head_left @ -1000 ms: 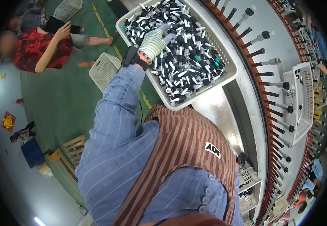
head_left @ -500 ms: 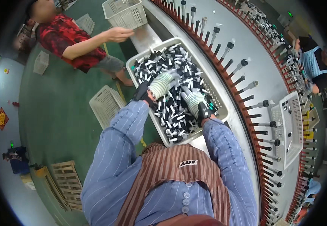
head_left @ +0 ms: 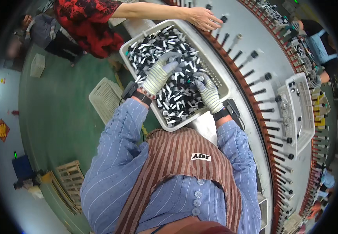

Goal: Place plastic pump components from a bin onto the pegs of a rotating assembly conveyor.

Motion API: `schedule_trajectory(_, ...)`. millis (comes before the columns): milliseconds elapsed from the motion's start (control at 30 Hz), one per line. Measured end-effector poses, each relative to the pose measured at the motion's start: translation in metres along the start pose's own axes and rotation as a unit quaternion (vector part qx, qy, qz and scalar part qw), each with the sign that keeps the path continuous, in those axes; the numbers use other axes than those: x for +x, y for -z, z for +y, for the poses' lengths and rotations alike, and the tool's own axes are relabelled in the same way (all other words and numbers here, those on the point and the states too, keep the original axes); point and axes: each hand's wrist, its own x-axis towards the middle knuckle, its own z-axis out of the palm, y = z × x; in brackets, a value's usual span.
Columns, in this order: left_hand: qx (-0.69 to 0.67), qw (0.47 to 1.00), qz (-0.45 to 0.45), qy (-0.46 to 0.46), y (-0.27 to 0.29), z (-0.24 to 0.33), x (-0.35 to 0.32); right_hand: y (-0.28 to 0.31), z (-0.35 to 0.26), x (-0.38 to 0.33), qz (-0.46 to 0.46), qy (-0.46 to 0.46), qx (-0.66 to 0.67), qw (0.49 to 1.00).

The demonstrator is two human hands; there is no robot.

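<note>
Both gloved hands are down in the white plastic basket [head_left: 220,80] of small black-and-white tubular parts [head_left: 176,97]. Left hand [head_left: 159,74] sits mid-basket, fingers half-curled onto the heap; can't tell if it has pinched a part. Right hand [head_left: 208,93] is nearer the basket's right wall, fingers bent into the heap; whether it grips anything is also unclear. The parts lie directly under both palms with their long axes jumbled every way, too many to count. Counts: one basket, two hands. Right of the basket, a curved grey machine table [head_left: 266,46] carries a row of black pegs [head_left: 250,73]. A co-worker's bare hand [head_left: 204,17] rests at the basket's far corner.
</note>
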Motion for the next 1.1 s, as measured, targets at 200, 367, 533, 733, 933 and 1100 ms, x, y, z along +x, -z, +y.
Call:
schedule_trajectory(200,0.079,0.991,-0.021,0.108,-0.030,-0.028,-0.003,0.016,0.001,-0.040,0.050,-0.118,0.205,0.970)
schedule_trajectory(367,0.250,0.965,-0.062,0.047,-0.022,-0.074,0.033,0.025,-0.002,-0.049,0.041,-0.210,0.250,0.944)
schedule_trajectory(533,-0.010,0.985,-0.133,0.105,-0.081,-0.106,0.094,0.038,0.032,-0.071,0.147,-0.286,0.249,0.913)
schedule_trajectory(733,0.091,0.984,-0.093,-0.124,-0.177,-0.126,0.182,0.052,0.077,-0.154,0.261,-0.279,0.262,0.886)
schedule_trajectory(933,0.183,0.965,-0.179,-0.057,-0.188,-0.123,0.244,0.061,0.095,-0.192,0.327,-0.284,0.306,0.848)
schedule_trajectory(1100,0.215,0.926,-0.254,-0.176,-0.175,-0.107,0.267,0.059,0.102,-0.182,0.350,-0.304,0.368,0.806)
